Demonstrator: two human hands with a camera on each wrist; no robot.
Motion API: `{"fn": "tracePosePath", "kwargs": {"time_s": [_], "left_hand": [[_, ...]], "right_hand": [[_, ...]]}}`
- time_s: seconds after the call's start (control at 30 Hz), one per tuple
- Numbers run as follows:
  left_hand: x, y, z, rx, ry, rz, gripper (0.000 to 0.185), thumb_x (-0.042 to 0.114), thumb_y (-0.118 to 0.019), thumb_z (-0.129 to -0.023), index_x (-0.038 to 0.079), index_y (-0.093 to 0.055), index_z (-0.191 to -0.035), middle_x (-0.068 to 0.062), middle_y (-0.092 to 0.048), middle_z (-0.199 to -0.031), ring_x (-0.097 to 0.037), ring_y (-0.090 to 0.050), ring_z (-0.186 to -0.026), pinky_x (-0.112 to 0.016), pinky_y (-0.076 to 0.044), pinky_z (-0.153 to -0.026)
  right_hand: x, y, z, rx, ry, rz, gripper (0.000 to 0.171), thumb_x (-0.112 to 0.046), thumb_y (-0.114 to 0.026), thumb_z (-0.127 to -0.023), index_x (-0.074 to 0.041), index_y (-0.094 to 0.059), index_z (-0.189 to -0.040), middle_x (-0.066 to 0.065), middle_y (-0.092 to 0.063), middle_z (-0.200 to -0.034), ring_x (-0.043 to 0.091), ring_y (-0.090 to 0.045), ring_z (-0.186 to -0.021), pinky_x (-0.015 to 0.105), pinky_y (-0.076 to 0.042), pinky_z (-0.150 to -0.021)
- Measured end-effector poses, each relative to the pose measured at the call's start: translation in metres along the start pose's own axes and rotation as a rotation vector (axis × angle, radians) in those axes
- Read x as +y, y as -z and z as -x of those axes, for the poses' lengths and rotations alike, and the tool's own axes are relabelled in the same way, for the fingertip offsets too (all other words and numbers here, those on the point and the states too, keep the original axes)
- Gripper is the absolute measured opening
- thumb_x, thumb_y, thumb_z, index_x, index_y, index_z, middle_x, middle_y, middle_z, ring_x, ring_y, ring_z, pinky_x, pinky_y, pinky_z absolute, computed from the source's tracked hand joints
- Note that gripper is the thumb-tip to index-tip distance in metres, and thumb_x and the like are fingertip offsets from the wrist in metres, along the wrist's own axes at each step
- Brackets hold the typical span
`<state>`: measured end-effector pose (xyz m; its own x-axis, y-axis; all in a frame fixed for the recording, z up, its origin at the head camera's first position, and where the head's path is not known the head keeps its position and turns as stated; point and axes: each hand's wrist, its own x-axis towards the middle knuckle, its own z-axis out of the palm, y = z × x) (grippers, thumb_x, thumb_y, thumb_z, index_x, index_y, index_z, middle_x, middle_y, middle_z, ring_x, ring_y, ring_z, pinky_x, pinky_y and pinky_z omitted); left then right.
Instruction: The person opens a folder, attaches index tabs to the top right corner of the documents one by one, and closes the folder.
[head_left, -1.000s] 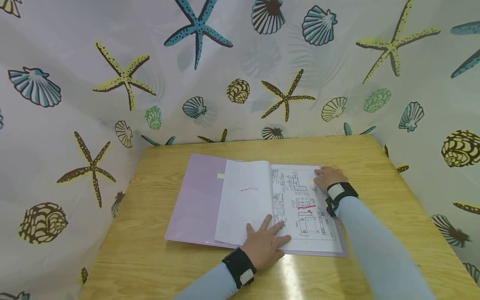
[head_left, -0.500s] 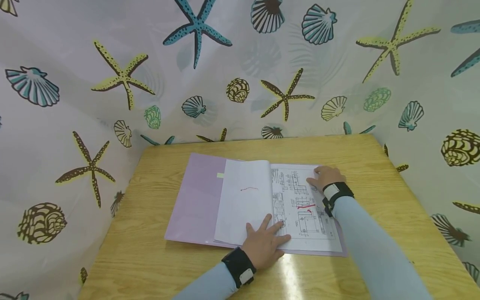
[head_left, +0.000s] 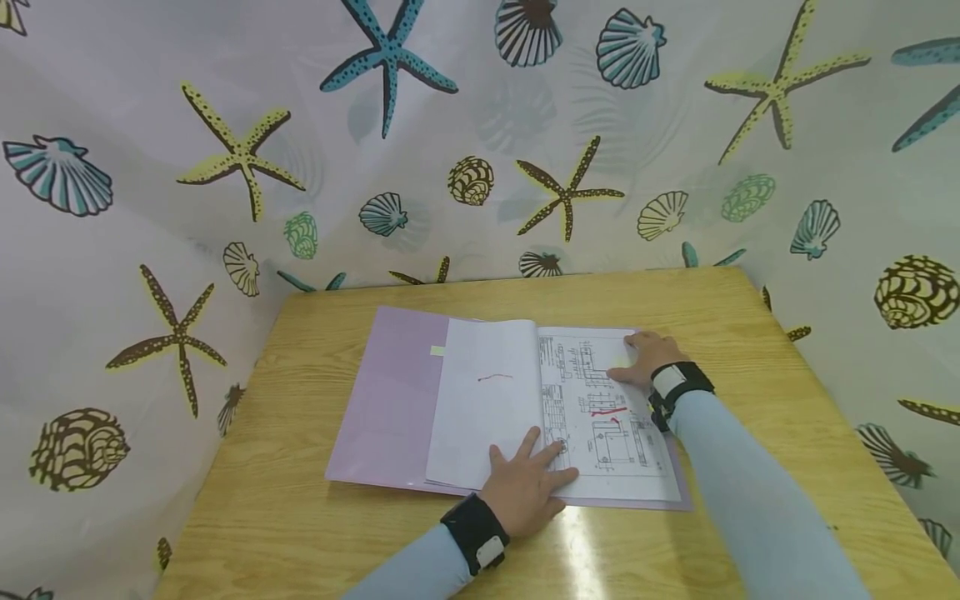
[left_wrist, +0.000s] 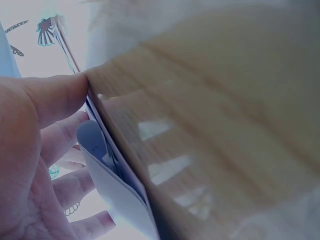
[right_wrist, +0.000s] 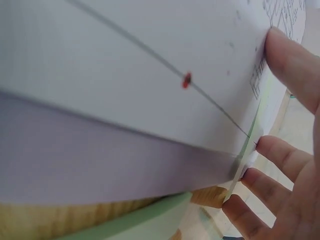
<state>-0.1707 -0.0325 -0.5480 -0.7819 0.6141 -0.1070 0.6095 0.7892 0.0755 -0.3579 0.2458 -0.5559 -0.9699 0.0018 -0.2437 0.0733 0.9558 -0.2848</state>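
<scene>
So your folder lies open on the middle of the worktop, tilted a bit, with a leaf turned over to the left and a drawing facing up on the right. The leaf has one thin red line; the drawing has bolder red strokes near its middle. A pale tab sticks out past the leaf's left edge, which I'd guess is there for finding a page.

Your left hand isn't gripping anything: it's released, fingers fanned out straight across the bottom of the fold. My read is that you've got it there to pin both sides, since that leaf looks springy. The left wrist view shows paper curling up in a loop beside your fingers.

Your right hand is at the drawing's top right corner. The right wrist view has your thumb on the paper's face and the other fingers at the edge. Can't tell if that's a pinch or just a touch. Either way, the corner seems a sensible spot, as most of the drawing shows past your hand.

Further out, both your wrists wear black straps, and there's shell-print cloth around the worktop.
</scene>
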Motion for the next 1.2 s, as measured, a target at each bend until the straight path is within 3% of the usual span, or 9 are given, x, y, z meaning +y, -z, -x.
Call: {"fn": "tracePosePath", "kwargs": {"time_s": [0.4, 0.57, 0.7, 0.83, 0.97, 1.1, 1.2], "left_hand": [[0.0, -0.002, 0.0, 0.024, -0.007, 0.01, 0.048, 0.054, -0.057, -0.09, 0.045, -0.051, -0.136, 0.004, -0.035, -0.153, -0.034, -0.022, -0.143, -0.076, -0.035, -0.085], [-0.001, 0.001, 0.005, 0.074, -0.015, 0.008, 0.049, 0.054, -0.06, -0.088, 0.045, -0.052, -0.135, -0.003, -0.029, -0.155, -0.033, -0.02, -0.143, -0.072, -0.038, -0.086], [-0.004, 0.009, 0.013, 0.097, -0.002, 0.046, 0.055, 0.052, -0.062, -0.088, 0.042, -0.047, -0.14, -0.007, -0.024, -0.157, -0.035, -0.018, -0.143, -0.072, -0.037, -0.089], [-0.017, 0.02, 0.028, 0.114, 0.059, 0.081, 0.064, 0.053, -0.062, -0.088, 0.038, -0.039, -0.146, -0.007, -0.022, -0.158, -0.035, -0.014, -0.144, -0.073, -0.032, -0.092], [-0.041, 0.025, 0.046, 0.142, 0.15, 0.085, 0.078, 0.058, -0.066, -0.082, 0.031, -0.036, -0.149, -0.011, -0.024, -0.157, -0.04, -0.015, -0.143, -0.075, -0.028, -0.094], [-0.068, 0.019, 0.062, 0.151, 0.241, 0.065, 0.097, 0.07, -0.068, -0.072, 0.025, -0.033, -0.151, -0.018, -0.025, -0.155, -0.048, -0.018, -0.14, -0.076, -0.027, -0.093], [-0.082, 0.012, 0.072, 0.15, 0.284, 0.095, 0.107, 0.074, -0.069, -0.066, 0.022, -0.031, -0.152, -0.024, -0.024, -0.154, -0.049, -0.018, -0.139, -0.076, -0.026, -0.094]], "right_hand": [[-0.003, -0.007, 0.004, 0.015, 0.02, -0.044, 0.097, -0.059, -0.069, -0.078, -0.002, -0.032, -0.148, 0.027, -0.023, -0.152, 0.056, -0.024, -0.132, 0.072, -0.028, -0.097], [-0.023, -0.002, 0.028, 0.117, 0.044, -0.076, 0.092, -0.044, -0.068, -0.085, 0.003, -0.022, -0.15, 0.032, -0.024, -0.148, 0.056, -0.028, -0.13, 0.069, -0.03, -0.099], [-0.041, 0.007, 0.059, 0.162, 0.101, -0.055, 0.087, -0.039, -0.068, -0.087, 0.008, -0.026, -0.147, 0.035, -0.03, -0.145, 0.055, -0.031, -0.129, 0.066, -0.032, -0.099], [-0.055, 0.011, 0.09, 0.113, 0.183, 0.006, 0.083, -0.042, -0.067, -0.088, 0.01, -0.033, -0.143, 0.035, -0.039, -0.139, 0.053, -0.038, -0.126, 0.063, -0.036, -0.098], [-0.061, 0.005, 0.111, 0.098, 0.23, 0.048, 0.084, -0.046, -0.067, -0.086, 0.012, -0.038, -0.14, 0.035, -0.046, -0.134, 0.05, -0.045, -0.122, 0.06, -0.04, -0.097], [-0.06, -0.005, 0.122, 0.127, 0.228, 0.071, 0.087, -0.048, -0.068, -0.085, 0.015, -0.039, -0.137, 0.038, -0.046, -0.131, 0.052, -0.046, -0.119, 0.061, -0.041, -0.094], [-0.056, -0.011, 0.128, 0.149, 0.214, 0.076, 0.087, -0.05, -0.07, -0.082, 0.017, -0.043, -0.131, 0.035, -0.054, -0.116, 0.047, -0.053, -0.104, 0.055, -0.048, -0.082]]}}
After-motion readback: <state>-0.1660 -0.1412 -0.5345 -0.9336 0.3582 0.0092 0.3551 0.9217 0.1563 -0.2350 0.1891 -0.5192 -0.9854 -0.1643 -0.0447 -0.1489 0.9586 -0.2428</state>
